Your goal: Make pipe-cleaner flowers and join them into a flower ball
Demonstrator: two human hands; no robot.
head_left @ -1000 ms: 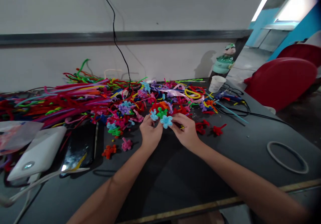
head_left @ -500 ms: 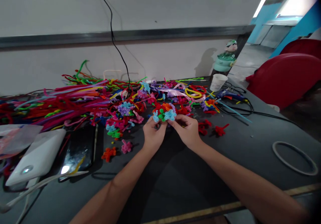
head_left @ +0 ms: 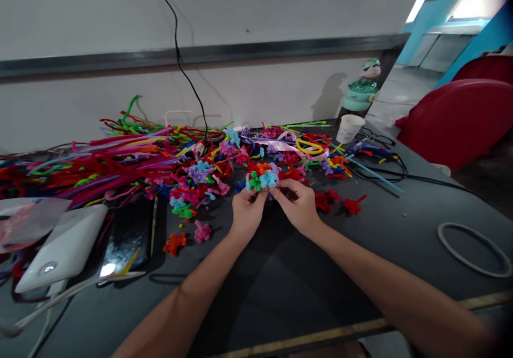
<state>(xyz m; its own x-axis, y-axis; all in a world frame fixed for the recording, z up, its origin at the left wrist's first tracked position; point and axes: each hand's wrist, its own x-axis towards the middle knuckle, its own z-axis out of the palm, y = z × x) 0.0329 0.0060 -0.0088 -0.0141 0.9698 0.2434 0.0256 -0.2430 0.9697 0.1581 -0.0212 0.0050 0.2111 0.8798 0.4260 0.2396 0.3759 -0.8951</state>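
Between both hands is a bunch of fuzzy pipe-cleaner flowers (head_left: 267, 179) in light blue, green, orange and purple, lifted a little above the dark table. My left hand (head_left: 249, 211) pinches its lower left side. On the other side, the fingers of my right hand (head_left: 298, 205) close round its lower right edge. The undersides and the fingertips beneath the blooms are partly hidden. Left of my hands lie a loose pink flower (head_left: 202, 232) and an orange flower (head_left: 175, 244). A red flower (head_left: 354, 205) rests to the right.
A heap of coloured pipe cleaners (head_left: 120, 155) runs along the wall. At left lie a white power bank (head_left: 64, 248) and a black phone (head_left: 127, 238) with cables. A paper cup (head_left: 350, 129), a green bottle (head_left: 363, 88), a glue gun (head_left: 371, 151) and a grey ring (head_left: 475, 249) stand or lie right.
The bunch has turned slightly in my fingers, so the light blue flower sits nearer its middle and the green one further left. Both hands keep their hold. The camera view has shifted a little.
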